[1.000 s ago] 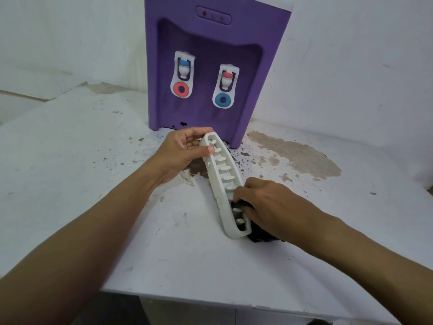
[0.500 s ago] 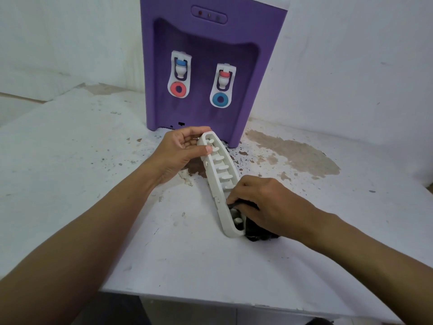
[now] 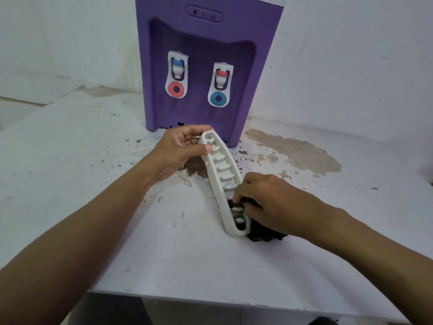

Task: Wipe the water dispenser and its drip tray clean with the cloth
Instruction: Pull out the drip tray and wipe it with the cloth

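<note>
A purple water dispenser [image 3: 206, 66] with two white taps stands at the back of the white table. In front of it the white slotted drip tray [image 3: 219, 174] is tipped up on its long edge. My left hand [image 3: 180, 148] grips the tray's far end, thumb over the rim. My right hand [image 3: 269, 202] holds a dark cloth [image 3: 264, 234] and presses it into the tray's near end. Most of the cloth is hidden under that hand.
The white table [image 3: 93, 184] has peeling paint, with a large brown bare patch [image 3: 293, 151] right of the dispenser and dark flecks around the tray. Its front edge runs across the bottom of the view. White walls stand behind.
My right hand with the cloth has shifted slightly along the near end of the tray. My left hand keeps the same hold on the far end.
</note>
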